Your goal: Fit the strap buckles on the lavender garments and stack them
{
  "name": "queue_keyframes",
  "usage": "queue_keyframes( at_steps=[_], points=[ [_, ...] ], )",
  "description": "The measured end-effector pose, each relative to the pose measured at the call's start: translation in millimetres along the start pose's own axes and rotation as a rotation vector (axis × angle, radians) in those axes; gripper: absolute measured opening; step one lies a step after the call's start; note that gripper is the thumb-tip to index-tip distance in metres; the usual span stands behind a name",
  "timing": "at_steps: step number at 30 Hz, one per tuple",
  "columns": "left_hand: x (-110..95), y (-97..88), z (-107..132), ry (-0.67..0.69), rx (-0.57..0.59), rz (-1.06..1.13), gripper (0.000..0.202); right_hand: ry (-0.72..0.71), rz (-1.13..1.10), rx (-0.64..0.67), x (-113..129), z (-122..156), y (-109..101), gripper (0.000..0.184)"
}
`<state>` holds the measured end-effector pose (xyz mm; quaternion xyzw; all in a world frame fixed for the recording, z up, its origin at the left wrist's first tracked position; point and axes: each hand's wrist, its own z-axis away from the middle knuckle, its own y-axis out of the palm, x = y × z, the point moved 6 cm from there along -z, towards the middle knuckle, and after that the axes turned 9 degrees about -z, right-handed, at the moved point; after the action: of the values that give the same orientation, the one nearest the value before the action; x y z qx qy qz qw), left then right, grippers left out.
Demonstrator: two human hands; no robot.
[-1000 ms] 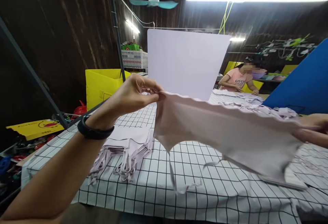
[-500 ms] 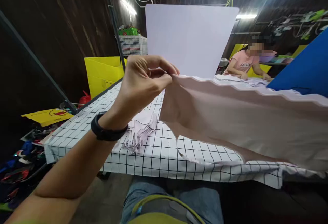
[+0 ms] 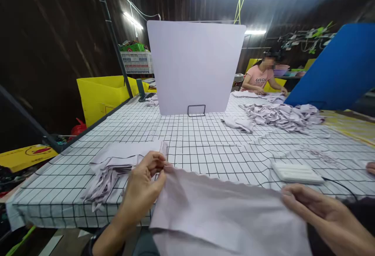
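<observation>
A pale lilac-grey piece of fabric point(image 3: 228, 209) hangs spread between my two hands over the near edge of the table. My left hand point(image 3: 146, 189) pinches its upper left corner between thumb and fingers. Its upper right edge is gripped by my right hand point(image 3: 319, 213), thumb on top. The top edge between them is slightly wavy, and the lower part runs out of view. Just beyond my left hand lies a stack of similar fabric pieces point(image 3: 117, 158), with strips trailing toward the table's front edge.
The table wears a white checked cloth point(image 3: 187, 135). A white panel point(image 3: 196, 68) stands upright on it in a wire stand. At right are a heap of fabric point(image 3: 281, 115), a white corded device point(image 3: 297, 172) and a blue panel point(image 3: 336, 68). A co-worker point(image 3: 260, 76) sits at the back.
The fabric has come down from eye level to near the table's front edge, with my left hand lower. My right hand has come into view, and the view has shifted right.
</observation>
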<state>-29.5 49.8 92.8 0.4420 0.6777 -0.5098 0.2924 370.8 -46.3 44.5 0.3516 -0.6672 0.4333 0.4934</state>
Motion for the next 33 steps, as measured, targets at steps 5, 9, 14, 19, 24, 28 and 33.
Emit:
queue_keyframes(
  at_steps=[5, 9, 14, 19, 24, 28, 33],
  points=[
    [41.9, 44.8, -72.3, -0.089, -0.013, -0.269, 0.026, -0.084, 0.096, 0.174, -12.5, -95.1, 54.7, 0.047],
    [66.3, 96.5, -121.4, -0.046, 0.074, -0.588, 0.033, -0.17, 0.337, 0.095, -39.9, -163.1, 89.5, 0.04],
    [82.8, 134.4, -108.4, 0.142, 0.272, -0.627, 0.033, -0.218, 0.421, -0.017, -62.1, -146.3, 95.7, 0.044],
    [68.2, 117.7, -48.3, 0.406, 0.406, -0.473, 0.032, -0.399, 0.488, -0.088, -45.9, -32.2, 75.8, 0.029],
    [61.8, 104.4, 37.3, 0.255, 0.628, -0.04, 0.019, 0.179, 0.183, 0.209, -119.6, 49.9, 95.5, 0.032],
    [128.7, 137.6, 89.0, -0.372, 0.93, -0.043, 0.017, 0.293, -0.011, 0.184, -172.8, 56.8, 141.0, 0.056],
    [171.1, 180.6, 95.2, -0.553, 0.876, 0.127, 0.04, 0.316, -0.108, 0.243, -188.8, 50.4, 173.7, 0.044]
  ],
)
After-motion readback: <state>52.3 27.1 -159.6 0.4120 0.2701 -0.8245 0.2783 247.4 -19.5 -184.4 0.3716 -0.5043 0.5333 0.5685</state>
